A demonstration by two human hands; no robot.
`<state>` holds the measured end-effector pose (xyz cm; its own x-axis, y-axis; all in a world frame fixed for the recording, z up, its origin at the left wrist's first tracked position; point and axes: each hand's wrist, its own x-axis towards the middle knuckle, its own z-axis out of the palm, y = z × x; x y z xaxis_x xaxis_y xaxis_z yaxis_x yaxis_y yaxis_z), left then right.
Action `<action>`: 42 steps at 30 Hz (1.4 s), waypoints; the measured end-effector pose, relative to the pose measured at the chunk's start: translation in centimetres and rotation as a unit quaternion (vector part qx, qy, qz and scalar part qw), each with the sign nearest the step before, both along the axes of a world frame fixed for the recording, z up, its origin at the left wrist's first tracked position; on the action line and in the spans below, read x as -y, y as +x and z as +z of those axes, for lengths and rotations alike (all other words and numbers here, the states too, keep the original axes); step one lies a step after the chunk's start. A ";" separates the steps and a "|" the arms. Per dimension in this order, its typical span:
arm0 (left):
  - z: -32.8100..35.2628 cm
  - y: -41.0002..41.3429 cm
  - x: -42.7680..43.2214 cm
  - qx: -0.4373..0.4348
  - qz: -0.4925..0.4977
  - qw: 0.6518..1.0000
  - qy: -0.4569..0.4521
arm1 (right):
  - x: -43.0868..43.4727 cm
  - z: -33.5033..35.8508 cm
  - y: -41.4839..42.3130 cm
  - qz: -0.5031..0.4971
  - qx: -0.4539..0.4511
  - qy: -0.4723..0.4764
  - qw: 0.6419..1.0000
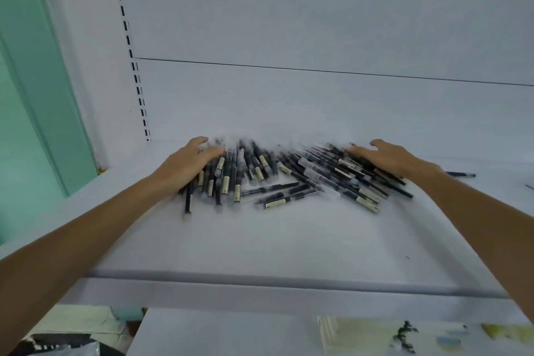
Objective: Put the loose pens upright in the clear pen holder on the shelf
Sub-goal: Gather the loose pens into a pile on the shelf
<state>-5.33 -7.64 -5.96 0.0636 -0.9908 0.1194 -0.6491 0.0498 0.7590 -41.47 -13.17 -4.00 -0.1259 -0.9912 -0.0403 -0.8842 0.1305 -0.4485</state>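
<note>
Both hands lie flat, fingers extended and gripping nothing: the left hand (190, 165) covers the left end of the loose pens (289, 179) and the right hand (393, 159) the right end, apparently to rake the blurred heap together at frame centre. A stray pen (459, 174) lies apart at right. The white shelf (289, 240) carries everything, with a slotted upright (130, 46) and green wall (34, 95) at upper left. The clear pen holder is out of view.
</note>
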 end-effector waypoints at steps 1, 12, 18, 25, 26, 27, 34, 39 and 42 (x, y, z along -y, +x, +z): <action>-0.1 -0.2 -0.2 -0.004 0.002 1.000 -0.005 | 0.0 -0.3 0.0 0.003 0.007 0.008 1.000; -0.1 -1.7 -1.7 0.032 -0.002 0.999 -0.001 | 0.1 1.4 9.2 0.141 -0.131 0.049 0.980; -0.3 -1.8 -2.0 0.060 0.006 0.998 -0.025 | 0.8 1.0 9.6 0.092 -0.078 -0.078 0.990; 0.0 -0.5 -1.1 0.063 -0.016 0.998 0.002 | 2.1 3.2 9.2 0.045 -0.031 -0.074 0.996; 0.0 -0.4 -0.9 0.058 -0.022 0.998 0.003 | 2.2 3.7 9.5 0.042 -0.015 -0.079 0.996; 0.0 -0.4 -0.8 0.050 -0.026 0.998 0.003 | 2.4 4.3 10.0 0.041 0.002 -0.087 0.995; 0.1 -0.8 0.2 -0.082 -0.013 0.997 0.003 | 2.1 5.8 18.9 0.098 0.233 0.027 0.967; 0.1 -1.1 1.1 -0.088 -0.008 0.996 -0.030 | 2.2 1.8 25.0 0.049 0.201 -0.016 0.978; 0.1 -1.4 1.3 -0.045 -0.002 0.999 -0.002 | 1.7 1.5 25.0 0.002 0.261 -0.051 0.964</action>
